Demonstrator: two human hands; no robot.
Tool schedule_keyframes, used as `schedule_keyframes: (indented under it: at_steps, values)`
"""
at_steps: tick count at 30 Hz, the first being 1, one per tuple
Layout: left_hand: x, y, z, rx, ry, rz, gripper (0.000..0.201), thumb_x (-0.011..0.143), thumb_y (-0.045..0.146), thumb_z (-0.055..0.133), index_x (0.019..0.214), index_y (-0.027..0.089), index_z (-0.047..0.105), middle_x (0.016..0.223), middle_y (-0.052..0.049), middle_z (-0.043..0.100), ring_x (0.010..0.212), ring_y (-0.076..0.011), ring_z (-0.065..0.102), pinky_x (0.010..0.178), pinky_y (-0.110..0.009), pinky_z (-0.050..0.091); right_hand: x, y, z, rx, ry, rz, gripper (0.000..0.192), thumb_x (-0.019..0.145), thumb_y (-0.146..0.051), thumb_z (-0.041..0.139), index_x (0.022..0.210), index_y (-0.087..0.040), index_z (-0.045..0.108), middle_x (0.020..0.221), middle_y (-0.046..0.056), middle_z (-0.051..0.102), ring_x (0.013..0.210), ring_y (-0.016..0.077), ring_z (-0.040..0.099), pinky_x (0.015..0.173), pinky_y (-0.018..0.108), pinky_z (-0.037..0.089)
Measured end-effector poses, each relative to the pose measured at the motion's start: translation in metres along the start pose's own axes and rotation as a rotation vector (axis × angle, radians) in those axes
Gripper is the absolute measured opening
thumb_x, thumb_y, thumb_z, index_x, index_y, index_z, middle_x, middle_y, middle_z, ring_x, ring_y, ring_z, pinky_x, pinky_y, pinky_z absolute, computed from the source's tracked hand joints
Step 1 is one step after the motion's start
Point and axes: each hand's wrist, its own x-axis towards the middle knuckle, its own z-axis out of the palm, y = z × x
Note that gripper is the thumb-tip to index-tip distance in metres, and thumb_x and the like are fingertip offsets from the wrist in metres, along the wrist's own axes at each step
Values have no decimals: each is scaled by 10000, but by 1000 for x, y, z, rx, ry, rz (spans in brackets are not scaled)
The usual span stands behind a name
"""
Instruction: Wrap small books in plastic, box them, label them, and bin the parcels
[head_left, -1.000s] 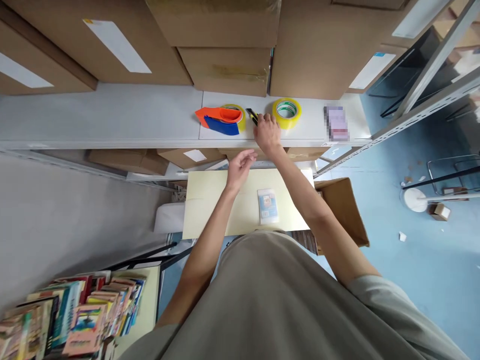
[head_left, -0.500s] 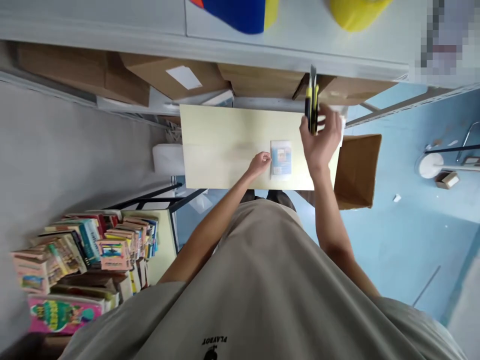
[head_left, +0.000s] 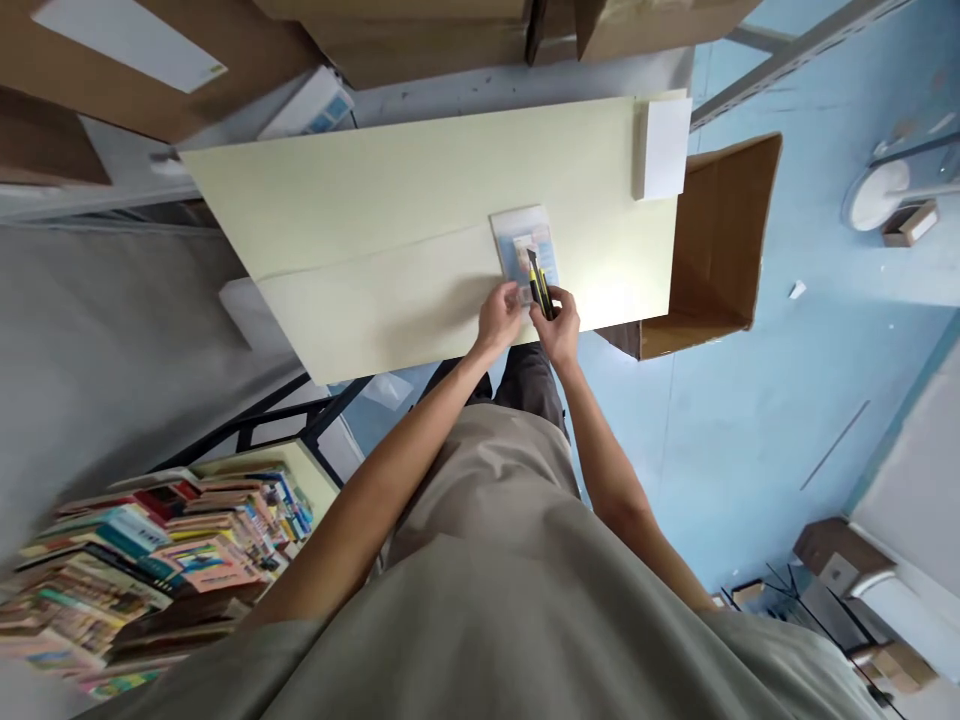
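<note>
My right hand (head_left: 557,325) is closed around a black-and-yellow utility knife (head_left: 539,285), its tip pointing away from me over a flat blue-and-white packet (head_left: 517,222). The packet lies on a pale yellow tabletop (head_left: 420,190), and its near edge is partly hidden by the hands and the knife. At the packet's near left corner, my left hand (head_left: 499,318) has its fingers pinched together on it. The two hands are close together near the table's front edge.
A white box (head_left: 665,150) stands at the table's far right corner. Beyond the right edge is an open cardboard box (head_left: 724,240). Cardboard boxes (head_left: 427,40) sit on the shelf behind. Stacked books (head_left: 202,545) lie at lower left.
My right hand has come down from the upper shelf's edge with the utility knife, to the packet. My left hand has moved to the packet's near corner. The view has tilted and come closer.
</note>
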Motion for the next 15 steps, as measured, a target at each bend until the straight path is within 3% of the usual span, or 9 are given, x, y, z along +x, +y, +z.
schedule_keyframes:
  at_steps: [2, 3, 7, 9, 12, 15]
  values:
    - [1, 0, -12, 39, 106, -18, 350, 988, 138, 679, 1326, 210, 735, 1395, -152, 831, 1299, -293, 796, 1211, -470, 619, -4, 5, 8, 28, 0, 5, 459, 1047, -388, 617, 1466, -201, 624, 1381, 160, 763, 1088, 247, 751, 1005, 406, 635]
    - [1, 1, -17, 28, 96, -44, 354, 979, 129, 669, 1318, 207, 735, 1386, -149, 833, 1287, -288, 800, 1197, -464, 629, -5, 7, 11, 42, 1, 4, 461, 1054, -412, 616, 1466, -205, 619, 1365, 154, 774, 1069, 246, 753, 999, 404, 635]
    - [6, 6, -33, 52, -137, -37, 301, 1026, 170, 598, 1273, 202, 767, 1299, -136, 859, 1173, -293, 833, 1131, -500, 670, -6, 7, 20, 51, 20, -44, 466, 1065, -444, 615, 1475, -222, 597, 1365, 151, 785, 1150, 269, 765, 1040, 423, 634]
    - [12, 11, -45, 215, -121, 86, 313, 1050, 197, 601, 1303, 215, 783, 1370, -150, 836, 1297, -335, 798, 1240, -554, 609, -5, 2, 21, 15, 8, -89, 490, 1055, -404, 621, 1508, -225, 572, 1400, 159, 771, 1223, 287, 762, 1077, 446, 636]
    - [26, 23, -71, 488, -64, 322, 392, 1064, 213, 626, 1436, 207, 751, 1629, -180, 701, 1609, -382, 596, 1421, -589, 417, 2, -11, 21, -88, -36, -179, 555, 1047, -341, 609, 1583, -224, 533, 1481, 171, 730, 1304, 317, 748, 1112, 483, 648]
    - [38, 36, -95, 689, -150, 443, 487, 1085, 212, 572, 1558, 166, 680, 1783, -202, 562, 1724, -412, 446, 1457, -651, 326, 15, -29, 24, -217, -72, -246, 592, 1070, -313, 561, 1652, -217, 505, 1534, 183, 688, 1314, 350, 747, 1114, 526, 665]
